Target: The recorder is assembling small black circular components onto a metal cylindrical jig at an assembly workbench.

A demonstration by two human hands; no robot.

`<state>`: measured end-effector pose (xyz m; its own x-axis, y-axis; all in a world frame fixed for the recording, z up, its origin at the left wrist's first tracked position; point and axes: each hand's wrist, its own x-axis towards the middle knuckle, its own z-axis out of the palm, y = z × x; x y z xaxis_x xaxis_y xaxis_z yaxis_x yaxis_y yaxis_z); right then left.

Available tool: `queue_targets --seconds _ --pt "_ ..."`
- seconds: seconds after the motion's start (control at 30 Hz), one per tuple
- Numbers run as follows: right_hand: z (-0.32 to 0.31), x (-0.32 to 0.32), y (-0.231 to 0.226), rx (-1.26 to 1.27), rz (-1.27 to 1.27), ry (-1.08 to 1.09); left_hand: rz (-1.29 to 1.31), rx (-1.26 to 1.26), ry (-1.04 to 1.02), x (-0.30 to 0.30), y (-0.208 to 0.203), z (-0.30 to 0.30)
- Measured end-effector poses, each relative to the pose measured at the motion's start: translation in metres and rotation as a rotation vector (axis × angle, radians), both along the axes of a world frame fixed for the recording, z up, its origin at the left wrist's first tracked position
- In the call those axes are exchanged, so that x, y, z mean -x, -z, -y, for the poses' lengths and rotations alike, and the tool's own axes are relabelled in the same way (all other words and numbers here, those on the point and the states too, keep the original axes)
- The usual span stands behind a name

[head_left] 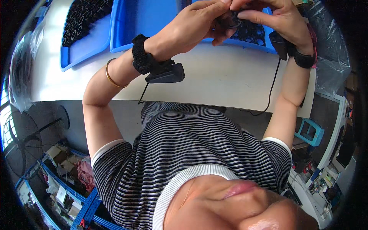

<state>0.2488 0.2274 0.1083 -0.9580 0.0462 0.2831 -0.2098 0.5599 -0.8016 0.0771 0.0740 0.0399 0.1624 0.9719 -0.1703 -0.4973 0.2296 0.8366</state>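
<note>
At the top of the head view my two hands meet above the far side of the table. My left hand [201,25] is closed, its fingers curled round a small black part [229,20]. From the right, my right hand [281,19] pinches at the same part with thumb and fingers. Fingers cover most of the part, so its exact shape cannot be made out. Just beneath and behind the hands lies a blue tray [268,48] holding several black pieces [251,33].
A second blue tray [132,25] stands left of the hands. Farther left, another tray [82,55] holds many black ring-like parts [85,19]. Black devices [166,73] strapped to both wrists trail cables over the white table [214,76]. Clear plastic sheeting [331,50] hangs at the right.
</note>
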Motion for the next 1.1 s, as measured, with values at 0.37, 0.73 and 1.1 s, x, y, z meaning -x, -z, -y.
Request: queue_targets --seconds 0.37,0.73,1.1 --pt "0.001 -0.002 -0.004 -0.282 0.028 -0.035 -0.024 -0.045 0.019 -0.003 0.005 0.001" --pt "-0.002 -0.002 0.001 -0.293 -0.001 0.009 0.03 -0.001 0.02 0.005 0.001 0.004" --pt "0.005 -0.002 -0.003 -0.333 0.029 0.057 0.065 0.007 0.041 0.007 0.005 0.005"
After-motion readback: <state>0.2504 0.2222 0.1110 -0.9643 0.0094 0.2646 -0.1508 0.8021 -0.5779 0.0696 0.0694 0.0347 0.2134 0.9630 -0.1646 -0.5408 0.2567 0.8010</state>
